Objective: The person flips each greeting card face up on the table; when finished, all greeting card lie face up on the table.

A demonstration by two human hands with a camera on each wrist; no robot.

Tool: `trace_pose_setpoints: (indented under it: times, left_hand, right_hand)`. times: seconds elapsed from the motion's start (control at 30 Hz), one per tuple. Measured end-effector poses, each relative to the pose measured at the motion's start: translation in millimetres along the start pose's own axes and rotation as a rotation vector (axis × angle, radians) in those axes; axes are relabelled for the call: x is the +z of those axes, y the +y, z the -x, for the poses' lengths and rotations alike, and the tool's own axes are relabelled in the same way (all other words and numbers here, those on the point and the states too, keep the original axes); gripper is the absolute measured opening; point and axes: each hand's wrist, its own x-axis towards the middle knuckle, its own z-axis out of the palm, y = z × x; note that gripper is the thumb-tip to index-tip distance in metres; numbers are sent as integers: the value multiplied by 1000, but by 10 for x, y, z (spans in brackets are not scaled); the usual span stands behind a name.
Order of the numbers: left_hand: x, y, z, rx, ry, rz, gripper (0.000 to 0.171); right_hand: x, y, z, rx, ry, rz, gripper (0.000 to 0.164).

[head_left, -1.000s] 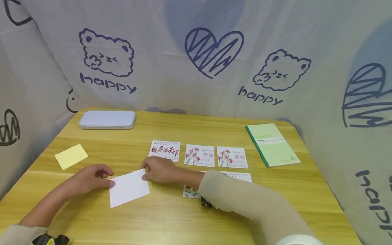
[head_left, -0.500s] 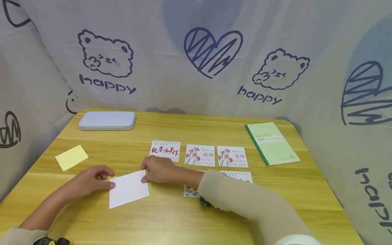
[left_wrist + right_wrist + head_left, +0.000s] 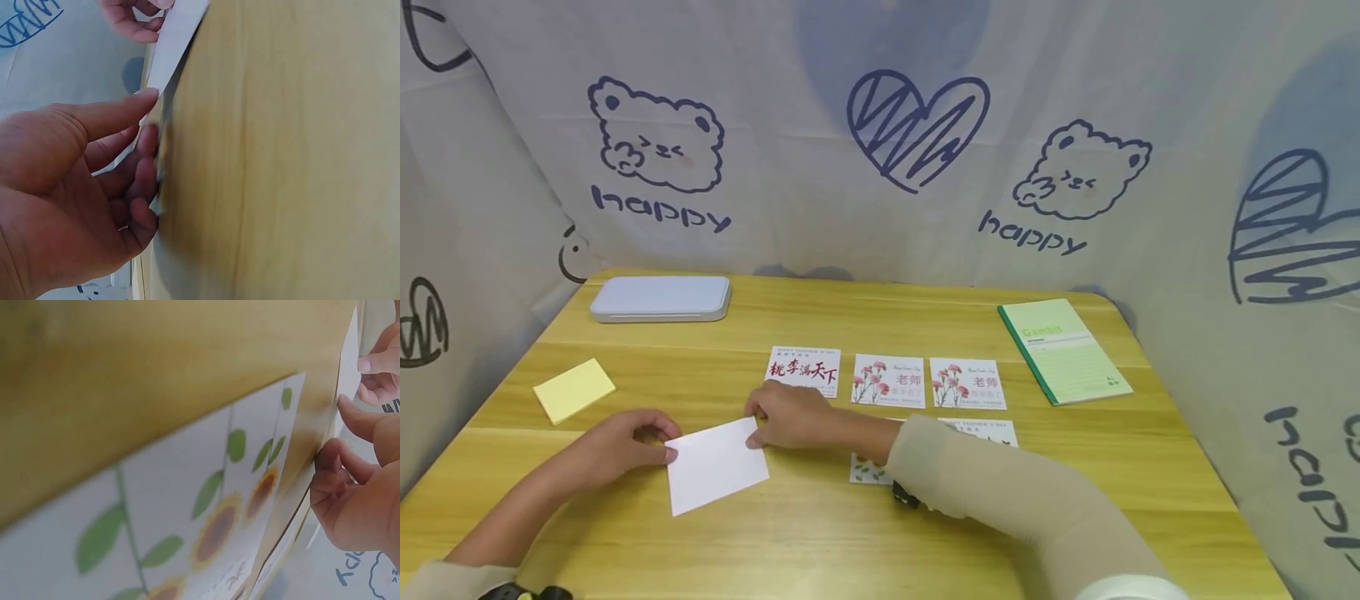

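Observation:
Both hands hold a plain white card (image 3: 718,468) between them, low over the left front of the table. My left hand (image 3: 613,450) pinches its upper left corner, thumb on the face and fingers behind. At the upper right corner, my right hand (image 3: 790,417) pinches it the same way. In the left wrist view the card (image 3: 177,47) slants up from the wood with a shadow under it. Beside the right hand lies a card with red lettering (image 3: 802,365), its lower edge partly covered. A sunflower card (image 3: 219,506) sits under the right forearm.
Two carnation cards (image 3: 888,381) (image 3: 967,384) lie right of centre, with another lettered card (image 3: 992,432) partly hidden by the sleeve. A green notebook (image 3: 1065,352) is at the right, a pale pencil case (image 3: 660,298) at the back left. Yellow sticky notes (image 3: 574,390) lie left. Patterned cloth (image 3: 820,225) hangs behind.
The white card's near edge shifts slightly toward the front, both hands keeping their pinch. Otherwise the scene only drifts a little with the head view.

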Motion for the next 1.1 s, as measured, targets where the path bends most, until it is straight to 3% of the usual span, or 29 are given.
trace_pose_setpoints:
  times: [0.1, 0.3, 0.57, 0.87, 1.1]
  left_hand:
    - [-22, 14, -8, 0, -16, 80, 32]
    - [-57, 72, -93, -20, -20, 295, 39]
    - [-59, 331, -280, 13, 23, 333, 43]
    - [99, 847, -699, 117, -20, 335, 36]
    - [291, 1164, -961, 175, -71, 414, 33]
  right_hand:
    - [-15, 25, 9, 10, 24, -73, 38]
    - [-104, 89, 75, 12, 86, -407, 23]
    - [-377, 279, 410, -70, 167, -628, 24]
    - [-584, 718, 858, -26, 246, -744, 26]
    - [-761, 1024, 1190, -8, 288, -687, 25]
